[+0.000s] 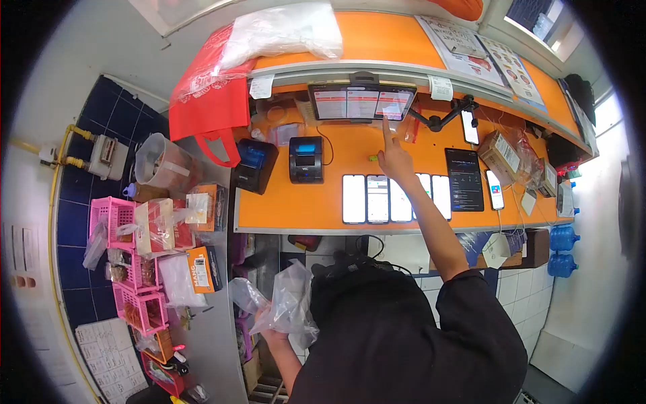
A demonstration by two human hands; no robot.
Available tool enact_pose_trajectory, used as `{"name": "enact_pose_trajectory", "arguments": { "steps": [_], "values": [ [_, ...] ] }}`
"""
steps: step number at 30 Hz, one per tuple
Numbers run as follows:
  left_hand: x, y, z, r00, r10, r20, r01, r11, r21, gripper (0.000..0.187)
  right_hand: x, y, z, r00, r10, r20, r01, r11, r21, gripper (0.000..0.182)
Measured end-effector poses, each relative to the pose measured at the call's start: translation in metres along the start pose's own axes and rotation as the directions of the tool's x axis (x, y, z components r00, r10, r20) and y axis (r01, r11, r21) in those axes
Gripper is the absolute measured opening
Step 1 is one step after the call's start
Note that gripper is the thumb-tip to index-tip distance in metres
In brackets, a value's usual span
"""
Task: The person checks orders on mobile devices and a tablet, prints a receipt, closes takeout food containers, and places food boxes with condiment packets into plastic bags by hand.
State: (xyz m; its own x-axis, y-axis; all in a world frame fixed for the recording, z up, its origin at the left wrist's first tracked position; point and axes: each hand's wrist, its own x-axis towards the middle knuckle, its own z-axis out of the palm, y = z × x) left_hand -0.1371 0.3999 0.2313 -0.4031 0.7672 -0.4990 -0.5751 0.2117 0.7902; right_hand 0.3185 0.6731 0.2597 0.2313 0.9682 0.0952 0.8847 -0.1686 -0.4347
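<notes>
My right hand [395, 160] reaches up over the orange counter. Its index finger is stretched out to the lower edge of a tablet's [346, 104] lit screen, and nothing is in the hand. Below the counter, at lower left, my left hand [274, 331] is closed on clear plastic bags [289, 303], which partly hide its fingers. Several phones with lit screens, one of them a white phone [354, 198], stand in a row under my right forearm. To their right lies a larger dark tablet [465, 180].
Two black printers [306, 160] [255, 165] sit on the counter [289, 210]. A red bag [210, 111] hangs at its left end. Pink baskets [142, 306] and a clear bucket [165, 161] line the left side. A cardboard box [499, 156] and cables are at right.
</notes>
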Motion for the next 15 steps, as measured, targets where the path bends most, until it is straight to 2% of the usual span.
{"name": "enact_pose_trajectory", "arguments": {
  "steps": [2, 5, 8, 11, 13, 14, 15],
  "values": [
    [-0.006, -0.006, 0.003, 0.999, -0.008, -0.045, 0.009, 0.999, 0.034, 0.015, 0.001, -0.002, 0.000, 1.000, 0.006, 0.003, -0.006, 1.000, 0.002, 0.097],
    [-0.013, -0.009, 0.008, 0.996, -0.002, -0.084, -0.006, 0.995, -0.103, 0.013, 0.005, -0.002, 0.002, 1.000, 0.023, 0.014, -0.023, 1.000, 0.006, 0.098],
    [-0.018, 0.000, 0.018, 0.996, -0.018, -0.087, 0.008, 0.994, -0.112, 0.011, 0.007, -0.002, 0.002, 0.999, 0.039, 0.018, -0.039, 0.999, 0.009, 0.098],
    [-0.003, -0.002, -0.009, 0.998, 0.042, -0.048, -0.040, 0.999, 0.033, 0.013, 0.008, -0.005, 0.001, 0.999, 0.048, 0.015, -0.048, 0.999, 0.010, 0.098],
    [0.005, -0.002, -0.021, 1.000, 0.026, 0.006, -0.025, 0.999, -0.045, 0.015, 0.008, -0.004, 0.002, 0.999, 0.051, 0.016, -0.052, 0.999, 0.010, 0.098],
    [0.009, -0.003, -0.025, 1.000, 0.028, 0.009, -0.027, 0.999, -0.046, 0.015, 0.009, -0.004, 0.003, 0.999, 0.049, 0.008, -0.049, 0.999, 0.009, 0.098],
    [0.013, -0.005, -0.029, 1.000, 0.006, -0.014, -0.008, 0.992, -0.123, 0.015, 0.009, -0.004, 0.004, 0.999, 0.048, 0.001, -0.048, 0.999, 0.010, 0.098]
  ]
}}
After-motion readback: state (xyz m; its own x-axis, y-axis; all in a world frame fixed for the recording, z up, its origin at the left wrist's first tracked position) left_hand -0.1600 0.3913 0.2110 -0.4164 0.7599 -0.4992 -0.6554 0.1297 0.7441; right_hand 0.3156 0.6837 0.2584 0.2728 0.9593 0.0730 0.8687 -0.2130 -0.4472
